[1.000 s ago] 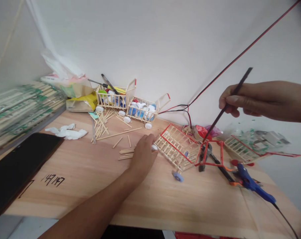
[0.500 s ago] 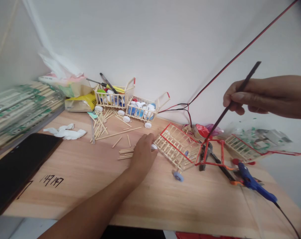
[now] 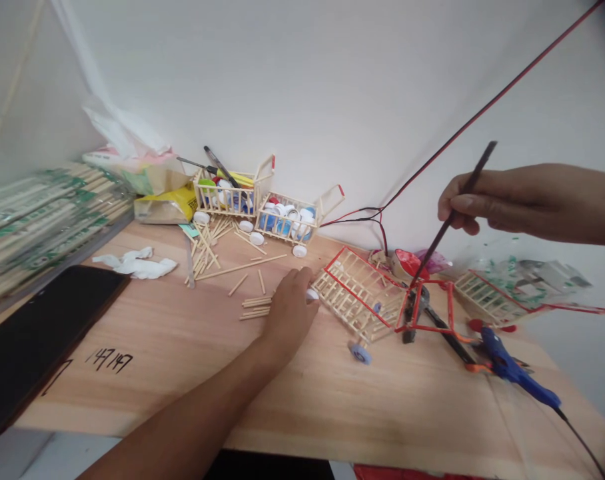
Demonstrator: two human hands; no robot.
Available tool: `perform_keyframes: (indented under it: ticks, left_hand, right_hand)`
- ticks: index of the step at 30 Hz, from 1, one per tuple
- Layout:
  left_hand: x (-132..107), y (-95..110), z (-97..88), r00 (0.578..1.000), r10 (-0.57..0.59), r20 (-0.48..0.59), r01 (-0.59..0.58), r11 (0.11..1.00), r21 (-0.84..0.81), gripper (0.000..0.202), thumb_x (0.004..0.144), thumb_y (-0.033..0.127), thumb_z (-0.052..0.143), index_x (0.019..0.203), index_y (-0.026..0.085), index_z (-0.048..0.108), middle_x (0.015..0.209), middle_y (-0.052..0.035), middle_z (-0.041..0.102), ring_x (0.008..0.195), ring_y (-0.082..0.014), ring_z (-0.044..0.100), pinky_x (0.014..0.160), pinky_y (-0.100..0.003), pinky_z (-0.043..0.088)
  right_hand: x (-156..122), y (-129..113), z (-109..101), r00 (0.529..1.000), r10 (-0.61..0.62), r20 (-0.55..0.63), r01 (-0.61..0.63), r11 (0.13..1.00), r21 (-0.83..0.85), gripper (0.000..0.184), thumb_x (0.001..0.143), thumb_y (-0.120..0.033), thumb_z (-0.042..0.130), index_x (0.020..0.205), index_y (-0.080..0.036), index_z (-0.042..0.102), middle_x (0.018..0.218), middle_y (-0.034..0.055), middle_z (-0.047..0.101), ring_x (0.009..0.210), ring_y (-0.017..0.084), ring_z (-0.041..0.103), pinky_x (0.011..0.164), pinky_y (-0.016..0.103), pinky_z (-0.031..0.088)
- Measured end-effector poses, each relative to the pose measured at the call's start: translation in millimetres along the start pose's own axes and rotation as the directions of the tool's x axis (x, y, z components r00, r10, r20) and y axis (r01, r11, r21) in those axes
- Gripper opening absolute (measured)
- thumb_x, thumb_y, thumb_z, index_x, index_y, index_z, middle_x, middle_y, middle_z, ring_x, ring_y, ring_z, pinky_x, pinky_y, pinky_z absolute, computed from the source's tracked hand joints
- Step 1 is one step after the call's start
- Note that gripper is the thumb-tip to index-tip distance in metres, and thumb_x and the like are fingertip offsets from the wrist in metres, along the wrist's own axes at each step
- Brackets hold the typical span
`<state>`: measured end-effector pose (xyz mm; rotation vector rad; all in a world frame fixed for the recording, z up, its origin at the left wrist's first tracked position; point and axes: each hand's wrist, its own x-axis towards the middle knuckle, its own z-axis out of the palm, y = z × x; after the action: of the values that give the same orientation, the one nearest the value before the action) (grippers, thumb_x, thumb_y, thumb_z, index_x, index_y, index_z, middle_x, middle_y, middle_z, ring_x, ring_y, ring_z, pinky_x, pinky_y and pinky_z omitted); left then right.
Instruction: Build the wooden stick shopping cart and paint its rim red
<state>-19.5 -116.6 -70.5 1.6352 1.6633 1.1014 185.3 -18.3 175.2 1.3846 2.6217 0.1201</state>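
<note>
A small stick-built cart with red rims (image 3: 357,293) lies on its side on the wooden table (image 3: 192,360). My left hand (image 3: 288,312) rests on the table at the cart's left end, fingers curled against a white wheel there. My right hand (image 3: 475,203) pinches a thin dark brush (image 3: 450,217) held slanted. The brush tip points down at a small red pot (image 3: 408,265) just behind the cart's red handle frame (image 3: 425,307). A pale blue wheel (image 3: 360,352) sits at the cart's near side.
Two more stick carts (image 3: 262,203) full of bottle caps stand by the wall, with loose sticks (image 3: 217,257) scattered before them. A blue glue gun (image 3: 512,370) lies at right. A black slab (image 3: 37,333), crumpled tissue (image 3: 135,265) and packed sticks (image 3: 37,223) sit left. A red-black wire (image 3: 482,110) crosses the wall.
My right hand lifted the brush up and to the right, then came back down and left toward the red pot. My left hand stayed on the cart.
</note>
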Motion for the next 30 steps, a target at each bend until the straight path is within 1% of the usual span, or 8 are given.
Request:
perform_keyframes:
  ticks: [3,5,8,12,17,20,24,30]
  left_hand:
    - [-0.5,-0.1,0.2,1.0,-0.005,0.005,0.005,1.0,0.006,0.022,0.074,0.005,0.064,0.082,0.02,0.05,0.09,-0.0003,0.058,0.087,-0.0158,0.054,0.076,-0.025,0.039]
    - [-0.9,-0.6,0.6,1.0,-0.003,0.004,0.003,1.0,0.007,0.022,0.074,0.005,0.064,0.082,0.02,0.05,0.09,-0.0002,0.057,0.086,-0.0157,0.054,0.075,-0.025,0.038]
    - [-1.1,-1.0,0.5,1.0,-0.001,-0.001,0.001,1.0,0.008,0.023,0.074,0.006,0.065,0.083,0.02,0.05,0.089,0.0,0.057,0.084,-0.0156,0.053,0.074,-0.025,0.038]
    - [-0.9,-1.2,0.0,1.0,0.001,-0.003,-0.001,1.0,0.004,0.023,0.073,0.005,0.065,0.083,0.02,0.051,0.088,0.0,0.056,0.083,-0.0154,0.052,0.074,-0.025,0.038]
    - [-0.7,-2.3,1.0,1.0,0.012,-0.011,-0.012,1.0,0.002,0.023,0.074,0.004,0.064,0.083,0.02,0.051,0.089,-0.0003,0.056,0.083,-0.0155,0.052,0.074,-0.026,0.038]
    - [-0.4,-2.1,1.0,1.0,0.008,-0.006,-0.008,1.0,0.0,0.023,0.073,0.004,0.065,0.083,0.02,0.051,0.089,-0.0004,0.057,0.082,-0.0157,0.052,0.074,-0.026,0.038]
    - [-0.2,-1.4,0.3,1.0,0.007,0.0,-0.007,1.0,-0.002,0.024,0.073,0.004,0.065,0.085,0.02,0.051,0.089,-0.0005,0.057,0.082,-0.0157,0.053,0.073,-0.026,0.038]
    - [0.3,-2.2,1.0,1.0,0.007,-0.003,-0.007,1.0,0.0,0.023,0.073,0.005,0.065,0.084,0.02,0.051,0.089,-0.0005,0.057,0.084,-0.016,0.053,0.074,-0.026,0.038]
  right_hand:
    - [1.1,8.6,-2.0,0.999,-0.001,0.034,0.001,1.0,-0.002,0.059,0.081,-0.076,0.029,0.087,-0.028,0.062,0.082,0.0045,0.068,0.074,0.021,0.063,0.071,0.038,0.05]
    - [1.2,8.7,-1.8,0.999,0.011,0.051,-0.011,1.0,0.002,0.058,0.083,-0.075,0.029,0.089,-0.028,0.062,0.083,0.0045,0.068,0.075,0.021,0.063,0.072,0.037,0.049]
    - [2.7,-3.8,2.7,0.997,0.047,0.059,-0.048,0.999,0.021,0.055,0.081,-0.073,0.031,0.082,-0.026,0.061,0.083,0.0046,0.067,0.076,0.021,0.062,0.075,0.039,0.048]
    - [6.8,-20.5,9.2,0.99,0.134,0.042,-0.136,0.989,0.057,0.05,0.075,-0.069,0.036,0.074,-0.024,0.058,0.082,0.0058,0.067,0.077,0.021,0.06,0.077,0.04,0.047]
    - [8.3,-17.7,8.4,0.975,0.224,-0.003,-0.223,0.97,0.092,0.049,0.072,-0.068,0.038,0.077,-0.024,0.059,0.08,0.0065,0.068,0.072,0.021,0.061,0.069,0.038,0.047]
    - [7.9,-16.1,8.6,0.974,0.226,-0.007,-0.224,0.969,0.105,0.049,0.072,-0.069,0.039,0.078,-0.025,0.059,0.077,0.0059,0.068,0.068,0.02,0.061,0.066,0.037,0.048]
    - [8.7,-20.2,12.8,0.979,0.205,0.008,-0.205,0.975,0.087,0.042,0.074,-0.063,0.04,0.074,-0.025,0.058,0.078,0.0051,0.068,0.07,0.02,0.062,0.07,0.038,0.047]
    - [4.0,-27.9,10.9,0.972,0.231,-0.051,-0.229,0.972,0.048,0.039,0.073,-0.059,0.04,0.074,-0.026,0.06,0.075,0.003,0.068,0.072,0.021,0.063,0.074,0.039,0.046]
